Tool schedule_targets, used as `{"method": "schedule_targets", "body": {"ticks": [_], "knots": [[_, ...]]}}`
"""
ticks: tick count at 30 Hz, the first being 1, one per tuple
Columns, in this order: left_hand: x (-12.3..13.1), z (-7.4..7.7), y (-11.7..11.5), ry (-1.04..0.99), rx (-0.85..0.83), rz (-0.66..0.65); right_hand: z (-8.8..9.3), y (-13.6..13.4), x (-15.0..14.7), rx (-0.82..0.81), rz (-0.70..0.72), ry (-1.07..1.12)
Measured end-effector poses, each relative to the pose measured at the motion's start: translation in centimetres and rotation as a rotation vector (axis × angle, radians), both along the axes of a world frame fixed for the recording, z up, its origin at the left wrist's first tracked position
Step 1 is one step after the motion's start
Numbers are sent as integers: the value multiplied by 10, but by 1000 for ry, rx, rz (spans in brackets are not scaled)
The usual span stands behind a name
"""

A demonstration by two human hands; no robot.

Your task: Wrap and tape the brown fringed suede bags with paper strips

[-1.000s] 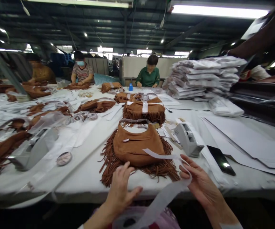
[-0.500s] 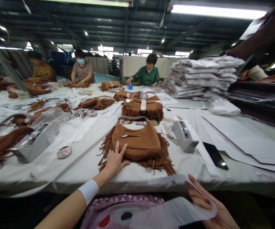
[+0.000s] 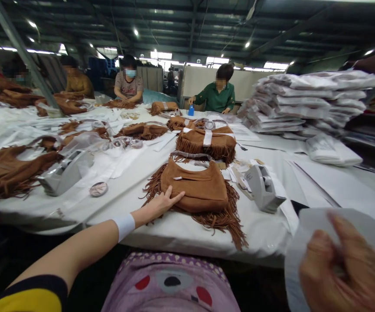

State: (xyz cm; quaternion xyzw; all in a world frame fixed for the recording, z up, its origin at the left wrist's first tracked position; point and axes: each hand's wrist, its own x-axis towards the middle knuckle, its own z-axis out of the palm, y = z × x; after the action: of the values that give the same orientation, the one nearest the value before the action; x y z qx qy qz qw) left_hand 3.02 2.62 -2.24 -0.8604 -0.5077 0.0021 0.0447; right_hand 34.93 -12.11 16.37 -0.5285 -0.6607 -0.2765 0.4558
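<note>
A brown suede-like handbag (image 3: 195, 186) with long fringe lies in front of me on the white-covered table. My left hand (image 3: 161, 203) touches its lower left side, fingers spread, with a white band around the wrist. At the lower right, partly blurred, my right hand (image 3: 343, 264) is closed on a translucent white sheet (image 3: 293, 264), which curls behind and beside the fingers. Whether the sheet is paper or plastic, I cannot tell. A grey tape dispenser (image 3: 265, 193) stands between the bag and my right hand. Behind the bag sits another fringed bag (image 3: 218, 145) with a white strip around it.
A second tape dispenser (image 3: 65, 173) and a round disc (image 3: 98, 189) are on the left. More brown bags (image 3: 14, 169) lie beyond my left arm. Wrapped packages (image 3: 304, 102) are piled at the back right. Across the table work several people, one in a green top (image 3: 220, 97).
My right hand has swung outward to the right and nearer the camera with the sheet. My left hand stays on the bag. The view has turned left.
</note>
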Motion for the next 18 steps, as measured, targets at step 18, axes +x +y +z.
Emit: {"method": "schedule_targets", "body": {"ticks": [18], "knots": [[-16,7,27,-147,-67,-170,-175,68,-86,-918,625,-305]]}}
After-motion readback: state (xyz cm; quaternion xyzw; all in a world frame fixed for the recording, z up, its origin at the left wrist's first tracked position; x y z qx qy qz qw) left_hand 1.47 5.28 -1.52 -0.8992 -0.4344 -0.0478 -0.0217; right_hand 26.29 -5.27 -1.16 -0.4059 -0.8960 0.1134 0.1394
